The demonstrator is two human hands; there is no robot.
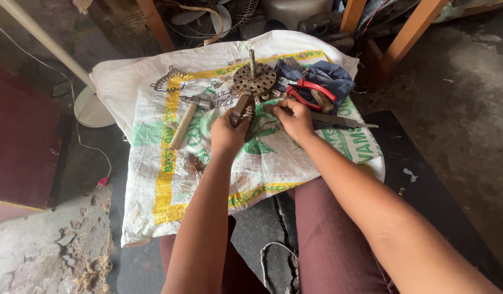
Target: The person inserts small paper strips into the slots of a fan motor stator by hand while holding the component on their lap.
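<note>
Gripping upright metal part (242,109), left hand (227,133)

Support: a white woven sack (148,163) with green and yellow print, spread flat over the concrete floor (464,109); its near edge drapes toward the seated person's lap.

Lying on the sack:
- a hammer (186,121) with a wooden handle, left of centre, head pointing to the right;
- a round perforated metal part (254,79) with an upright shaft, at the far middle;
- a dark blue cloth (327,76), bunched at the far right;
- red-handled pliers (308,91), resting on the cloth;
- a long flat metal blade (344,121), at the right edge, pointing outward.
</note>
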